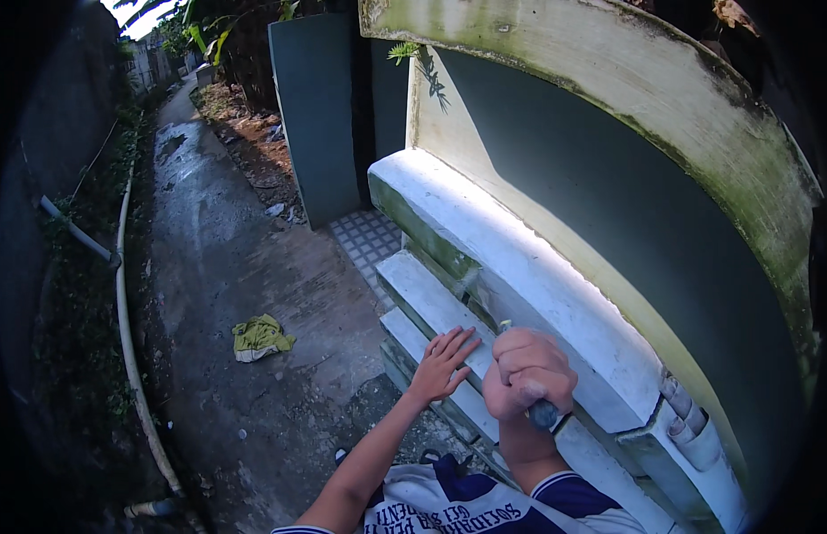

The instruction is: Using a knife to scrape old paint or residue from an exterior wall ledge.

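Right hand: the person's right hand is closed in a fist around a tool with a rounded, dark blue-grey handle; the butt protrudes toward the person's body, and the fist hides most of the rest, so I cannot tell its kind.
Tool position: above the white-painted, stepped masonry ledges, in front of the upper block; whether it touches them I cannot tell.
Left hand: the left hand is spread wide and holds nothing, its fingers laid over the white middle ledge.
Upper ledge: a thick white block with green-stained sides, partly sunlit, set against a grey-green wall with a curved top.
Right end of ledges: pale, cylindrical stubs.
Concrete path: a crumpled yellow-green cloth lies well apart from the hands, left of the ledges.
Path's far edge: a long, pale pipe.
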A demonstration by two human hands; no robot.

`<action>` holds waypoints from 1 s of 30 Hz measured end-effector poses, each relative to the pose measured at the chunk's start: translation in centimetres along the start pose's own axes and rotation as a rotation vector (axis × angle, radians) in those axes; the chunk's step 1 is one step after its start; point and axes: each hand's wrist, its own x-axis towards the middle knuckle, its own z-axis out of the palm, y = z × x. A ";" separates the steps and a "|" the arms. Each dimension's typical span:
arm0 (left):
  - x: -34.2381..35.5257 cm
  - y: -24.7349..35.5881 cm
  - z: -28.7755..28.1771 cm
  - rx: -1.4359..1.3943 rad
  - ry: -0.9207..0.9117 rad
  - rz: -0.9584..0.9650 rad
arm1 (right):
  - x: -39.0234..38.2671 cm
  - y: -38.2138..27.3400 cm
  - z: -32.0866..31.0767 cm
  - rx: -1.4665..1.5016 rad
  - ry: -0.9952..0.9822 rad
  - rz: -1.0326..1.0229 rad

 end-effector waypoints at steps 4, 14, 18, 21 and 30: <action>0.2 -0.9 0.4 0.116 -0.084 0.028 | -0.5 1.4 2.3 0.016 0.153 -0.047; -0.2 -0.5 -0.7 0.108 -0.113 -0.021 | -3.3 1.5 2.2 -0.051 0.177 -0.016; -0.5 -0.8 -1.3 0.096 -0.101 -0.037 | -3.2 -3.0 -0.5 0.010 0.081 0.002; -0.3 -0.7 -1.3 0.078 -0.105 -0.028 | -2.6 -1.5 0.8 -0.173 0.049 0.048; 0.6 0.4 -1.0 0.039 -0.061 -0.021 | -1.9 0.6 1.1 -0.160 0.123 0.033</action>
